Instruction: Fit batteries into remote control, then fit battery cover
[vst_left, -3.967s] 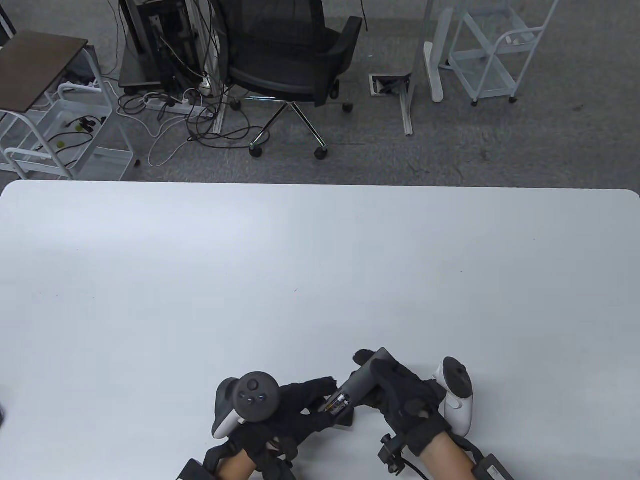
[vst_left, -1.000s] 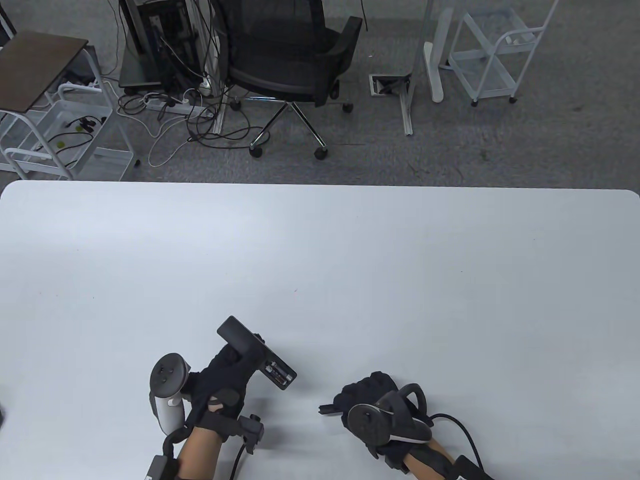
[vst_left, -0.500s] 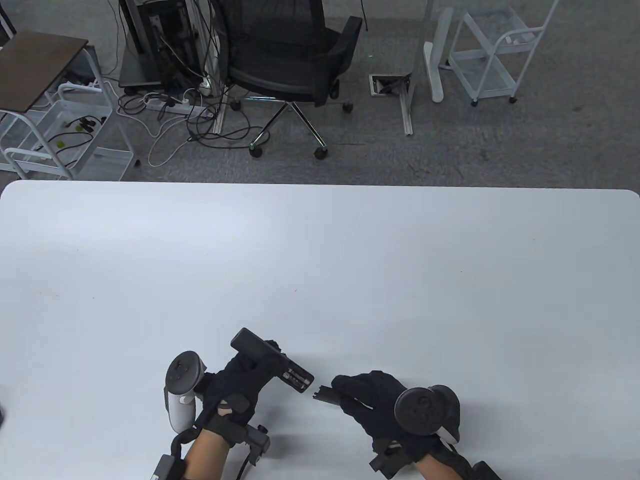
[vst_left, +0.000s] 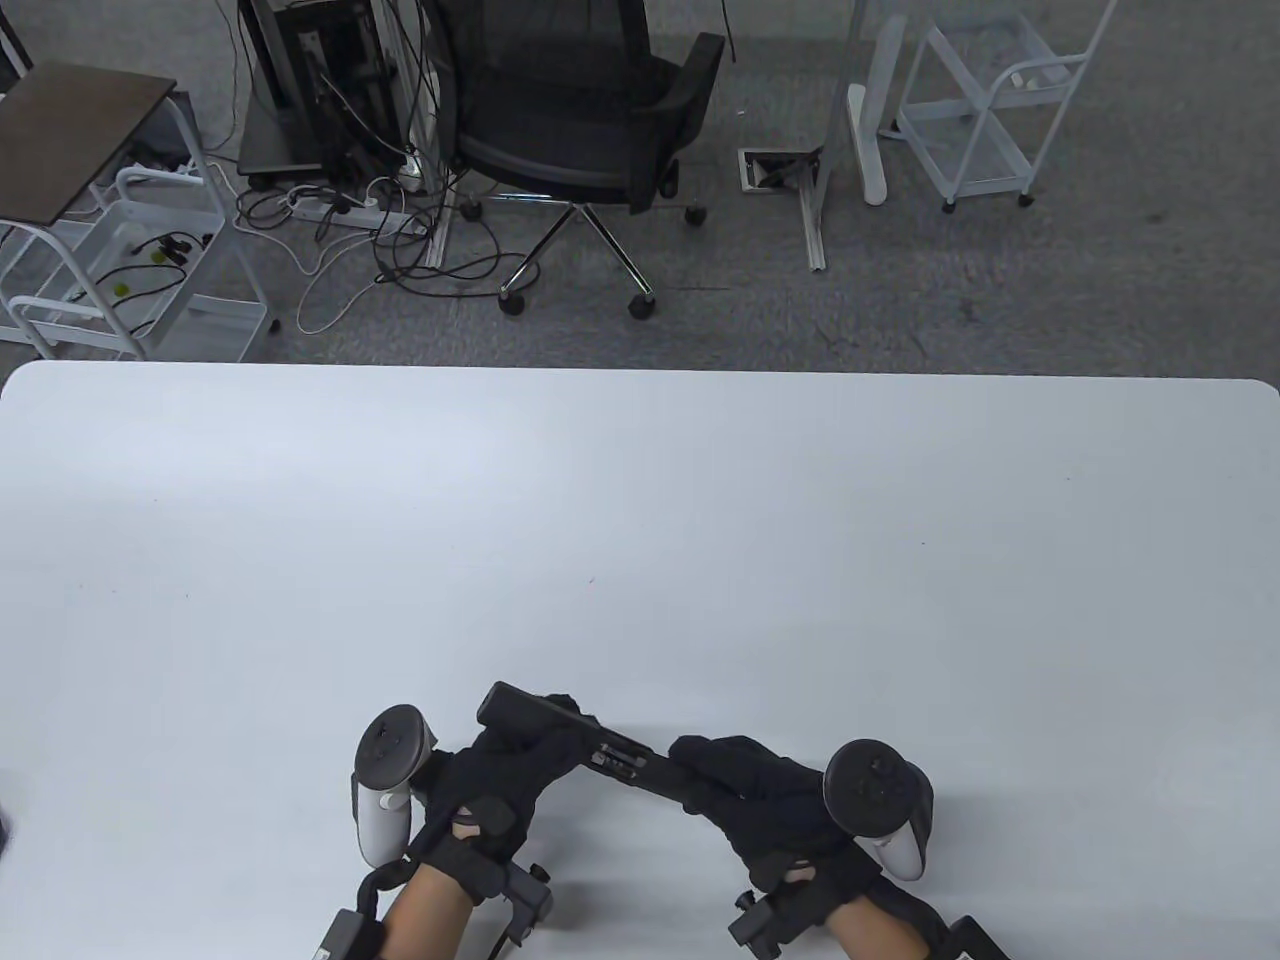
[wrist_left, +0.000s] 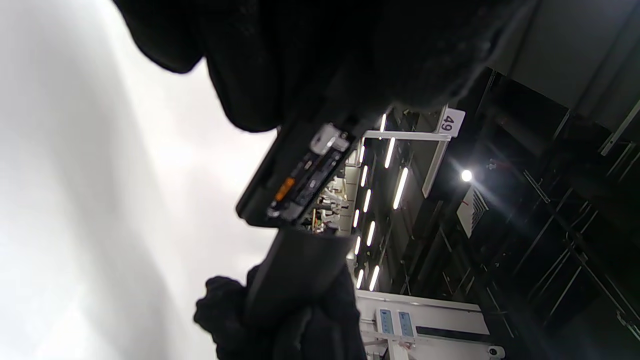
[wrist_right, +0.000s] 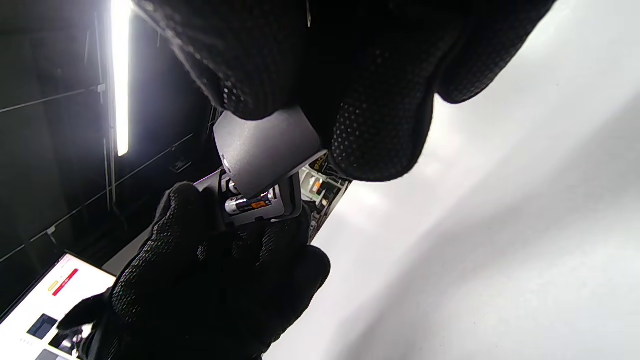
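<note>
Low in the frame's centre, above the white table (vst_left: 640, 520), the remote control (vst_left: 540, 722) is gripped by the left hand (vst_left: 500, 775), batteries (wrist_right: 248, 204) exposed. The battery cover (wrist_right: 267, 150) is pinched by the right hand (vst_left: 770, 795) against the compartment's end.

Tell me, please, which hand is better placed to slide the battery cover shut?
Right. The right hand already grips the battery cover at the open compartment, while the left hand holds the remote control.

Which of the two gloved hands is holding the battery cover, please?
The right hand: it pinches the battery cover at the open compartment, whereas the left hand grips the remote control.
</note>
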